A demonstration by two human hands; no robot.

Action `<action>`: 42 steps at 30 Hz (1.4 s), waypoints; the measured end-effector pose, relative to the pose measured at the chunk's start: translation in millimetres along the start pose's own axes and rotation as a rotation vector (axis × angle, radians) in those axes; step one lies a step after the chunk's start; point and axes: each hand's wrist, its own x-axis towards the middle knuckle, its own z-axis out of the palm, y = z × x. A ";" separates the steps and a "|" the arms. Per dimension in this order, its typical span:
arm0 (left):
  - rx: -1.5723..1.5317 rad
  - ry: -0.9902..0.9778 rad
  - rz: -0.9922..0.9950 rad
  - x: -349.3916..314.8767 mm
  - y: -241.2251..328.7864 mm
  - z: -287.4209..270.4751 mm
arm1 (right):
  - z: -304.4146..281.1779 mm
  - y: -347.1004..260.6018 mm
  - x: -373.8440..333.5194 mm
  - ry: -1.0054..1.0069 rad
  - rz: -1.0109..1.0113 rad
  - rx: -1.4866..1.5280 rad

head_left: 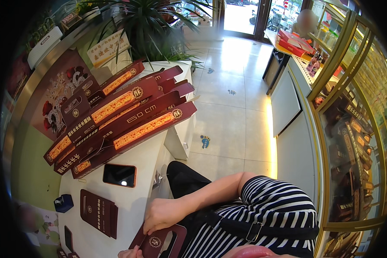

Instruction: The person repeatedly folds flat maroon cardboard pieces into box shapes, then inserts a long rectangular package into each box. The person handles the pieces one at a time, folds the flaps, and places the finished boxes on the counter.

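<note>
- The right hand [165, 215], at the end of a bent arm, curls downward with its fingers closed on the edge of a dark red carton [155, 243].
- The left hand [131, 253] shows only curled fingertips at the carton's near edge; most of it is cut off, so its grip cannot be told.
- The carton is in front of the striped torso, just beside the edge of the white surface [137, 198].
- On that surface lie a phone [120, 175], flat maroon cartons [99, 213] and a slanting stack of long boxes [142, 129], which covers much of the far part.
- The carton in hand has a smooth panel, a pale round emblem and an elongated handle cut-out.
- The long boxes are slender, with orange, crumbly-looking printed strips.
</note>
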 end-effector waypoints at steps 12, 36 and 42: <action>-0.308 0.090 -0.361 2.9 -3.3 6.9 | 0.7 6.8 -9.6 0.027 0.190 0.291; -0.936 0.388 -0.727 -75.6 -94.1 58.7 | -16.3 10.6 2.6 0.200 0.335 0.625; -0.912 0.408 -0.664 -60.1 -66.2 60.0 | -1.9 18.1 9.5 0.103 0.321 0.590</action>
